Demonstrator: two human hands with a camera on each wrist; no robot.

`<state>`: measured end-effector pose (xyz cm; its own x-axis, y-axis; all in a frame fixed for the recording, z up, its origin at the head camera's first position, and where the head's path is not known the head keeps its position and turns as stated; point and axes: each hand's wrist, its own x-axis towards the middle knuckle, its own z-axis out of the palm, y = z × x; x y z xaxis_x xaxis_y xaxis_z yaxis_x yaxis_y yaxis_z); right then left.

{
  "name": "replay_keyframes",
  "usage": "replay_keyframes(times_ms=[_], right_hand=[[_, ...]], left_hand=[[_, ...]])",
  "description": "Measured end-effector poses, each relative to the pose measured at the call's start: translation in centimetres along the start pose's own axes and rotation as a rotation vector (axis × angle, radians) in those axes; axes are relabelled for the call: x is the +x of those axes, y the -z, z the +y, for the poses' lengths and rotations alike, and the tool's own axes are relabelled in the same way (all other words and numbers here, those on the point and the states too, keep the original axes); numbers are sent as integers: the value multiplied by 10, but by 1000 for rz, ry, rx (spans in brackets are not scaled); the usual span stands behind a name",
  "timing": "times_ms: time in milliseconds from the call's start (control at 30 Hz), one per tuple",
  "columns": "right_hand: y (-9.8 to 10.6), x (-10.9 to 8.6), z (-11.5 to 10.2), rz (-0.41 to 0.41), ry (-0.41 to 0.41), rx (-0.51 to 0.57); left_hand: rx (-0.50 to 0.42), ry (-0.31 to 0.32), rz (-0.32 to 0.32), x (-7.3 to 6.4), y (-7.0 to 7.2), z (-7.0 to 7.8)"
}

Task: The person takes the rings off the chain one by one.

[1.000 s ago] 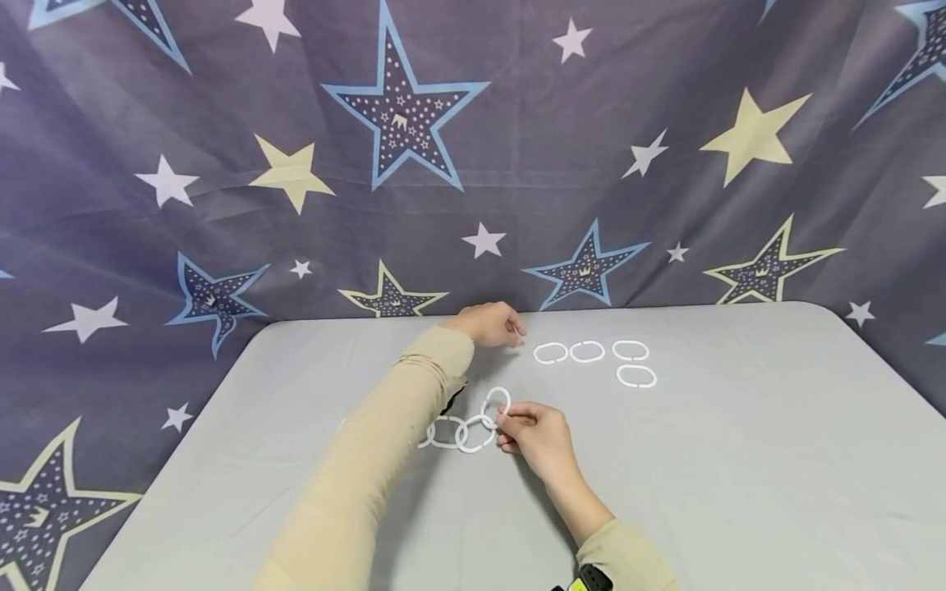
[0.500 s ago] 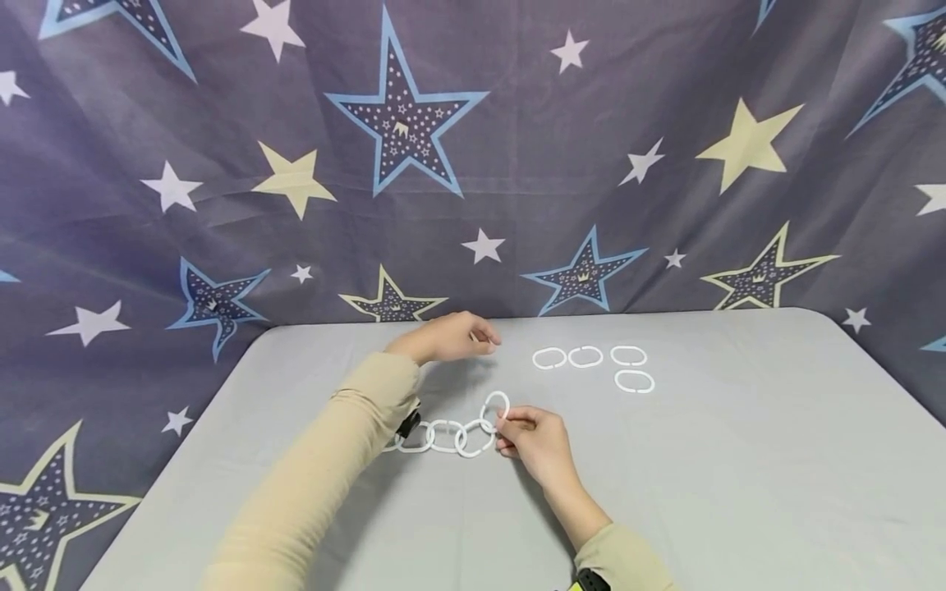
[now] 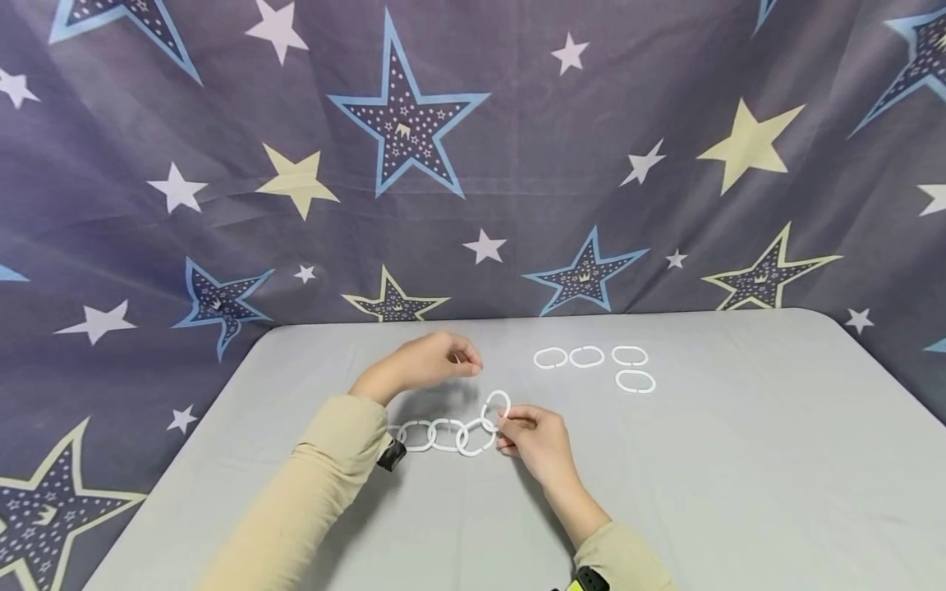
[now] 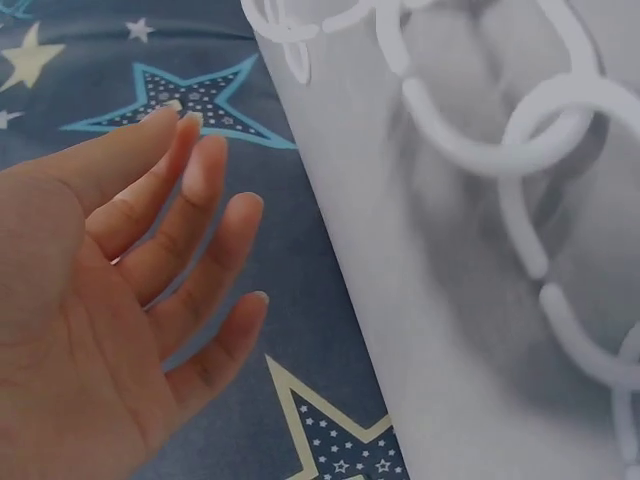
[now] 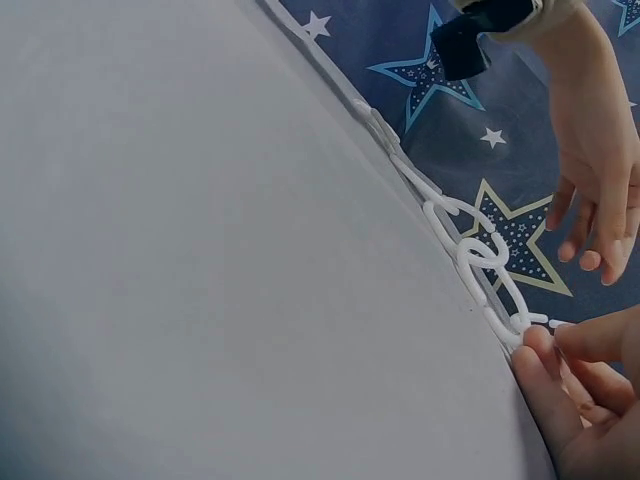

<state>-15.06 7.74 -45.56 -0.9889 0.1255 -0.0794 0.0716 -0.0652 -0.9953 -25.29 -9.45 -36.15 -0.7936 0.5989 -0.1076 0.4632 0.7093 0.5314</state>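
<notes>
A chain of white plastic links (image 3: 446, 435) lies across the middle of the table. My right hand (image 3: 539, 439) pinches its right end between thumb and fingertips, where the end link (image 3: 496, 404) stands tilted up. In the right wrist view the chain runs up to the right fingertips (image 5: 540, 350). Behind the chain, my left hand (image 3: 424, 361) hovers with thumb and index finger together. A sliver of white (image 4: 117, 262) shows between its fingers, seemingly a loose link that the hand mostly hides. The left forearm covers the chain's left end in the head view.
Several loose white links lie at the back right: one at the left (image 3: 550, 358), one in the middle (image 3: 587, 356), and a pair at the right (image 3: 636, 381). The grey table (image 3: 739, 460) ends at a star-patterned cloth (image 3: 510, 164).
My left hand has drawn back from beside the loose links, moving left and nearer to the chain. More of the chain shows past the left forearm. My right hand keeps its pinch in place.
</notes>
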Motion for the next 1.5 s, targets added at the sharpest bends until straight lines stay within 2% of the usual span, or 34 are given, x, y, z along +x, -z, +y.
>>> replay_keyframes(times_ms=[233, 400, 533, 800, 933, 1133, 1267, 1500], right_hand=[[-2, 0, 0, 1, 9, -7], [-4, 2, -1, 1, 11, -10], [-4, 3, -2, -1, 14, -20], [-2, 1, -2, 8, 6, -23], [-1, 0, 0, -3, -10, -20], [2, -1, 2, 15, -17, -16], [1, -2, 1, 0, -28, -12], [-1, -1, 0, 1, -23, -16]], left_hand=[[-89, -39, -30, -13, -7, -4], [-98, -36, 6, -21, -15, -9], [-96, -12, 45, -28, -21, -4], [-25, 47, 86, -36, -37, 7], [9, 129, 111, -37, -46, 8], [34, 182, 157, -36, -53, 11], [27, 196, 135, -38, -55, 10], [97, 195, 92, -39, -55, 12]])
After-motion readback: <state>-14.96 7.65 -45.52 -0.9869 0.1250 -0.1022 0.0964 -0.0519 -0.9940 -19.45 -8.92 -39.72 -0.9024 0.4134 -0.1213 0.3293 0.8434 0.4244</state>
